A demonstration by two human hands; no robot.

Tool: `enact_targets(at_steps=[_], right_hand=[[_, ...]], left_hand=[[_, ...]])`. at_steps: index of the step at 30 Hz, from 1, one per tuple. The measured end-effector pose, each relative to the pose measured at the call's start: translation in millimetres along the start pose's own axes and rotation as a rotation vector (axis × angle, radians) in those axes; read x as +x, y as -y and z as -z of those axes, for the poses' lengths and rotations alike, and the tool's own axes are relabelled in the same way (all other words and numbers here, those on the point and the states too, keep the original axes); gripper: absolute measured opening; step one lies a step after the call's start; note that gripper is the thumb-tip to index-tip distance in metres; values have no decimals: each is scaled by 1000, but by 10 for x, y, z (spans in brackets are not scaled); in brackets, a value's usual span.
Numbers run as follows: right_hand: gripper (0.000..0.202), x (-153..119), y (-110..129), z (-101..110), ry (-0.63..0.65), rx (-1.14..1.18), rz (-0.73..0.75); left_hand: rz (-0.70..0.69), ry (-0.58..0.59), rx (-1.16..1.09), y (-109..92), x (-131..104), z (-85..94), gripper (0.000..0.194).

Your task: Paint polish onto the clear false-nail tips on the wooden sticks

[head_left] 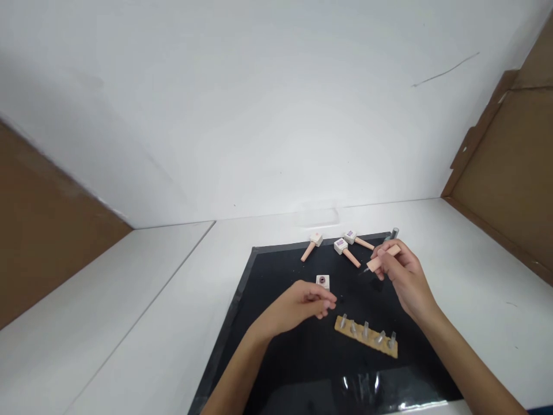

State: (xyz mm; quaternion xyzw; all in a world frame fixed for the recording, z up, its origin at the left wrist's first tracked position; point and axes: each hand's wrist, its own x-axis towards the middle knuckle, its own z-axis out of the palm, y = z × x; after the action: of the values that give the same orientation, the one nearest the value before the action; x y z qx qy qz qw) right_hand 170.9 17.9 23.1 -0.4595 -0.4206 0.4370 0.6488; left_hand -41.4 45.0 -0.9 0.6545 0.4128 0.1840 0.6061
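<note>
Pinched in the fingers of my right hand (400, 271) is a nail polish brush (383, 258) with a pale pink cap handle; its thin bristle end points down to the left. My left hand (302, 305) hovers just in front of an uncapped white nail polish bottle (322, 281), whose dark round mouth shows. The fingers of this hand are loosely curled and apart, with nothing visible in them. To its right lies a tan strip (365, 338) with several clear nail tips (366, 328) standing along it.
Behind my hands lie three capped nail polish bottles, one at the left (317, 239), one in the middle (341, 245) and one farther back (350, 236). Near my right fingers is a clear cylindrical object (394, 232). A black mat (298, 369) covers the white table (164, 317). Cardboard panels (505, 155) stand at both sides.
</note>
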Motion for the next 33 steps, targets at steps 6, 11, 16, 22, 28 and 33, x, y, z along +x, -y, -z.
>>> enact_targets(at_steps=[6,11,16,22,28,33], right_hand=[[16,-12,4,-8,3,-6,-7],[15,-2,-14,-11,2,-16,-10],[14,4,-18,-22,2,-24,-12],[14,-1,5,-20,-1,-35,-4],[14,-9,15,-6,2,-36,6],[12,-6,19,1,5,-39,8]], left_hand=[[-31,-169,-261,-88,-3,-53,27],[-39,-416,-53,3,106,-84,30],[-49,-583,77,183,234,-26,36],[-56,-713,283,293,292,126,33],[-43,-688,399,327,327,187,43],[-23,-575,370,410,354,179,32]])
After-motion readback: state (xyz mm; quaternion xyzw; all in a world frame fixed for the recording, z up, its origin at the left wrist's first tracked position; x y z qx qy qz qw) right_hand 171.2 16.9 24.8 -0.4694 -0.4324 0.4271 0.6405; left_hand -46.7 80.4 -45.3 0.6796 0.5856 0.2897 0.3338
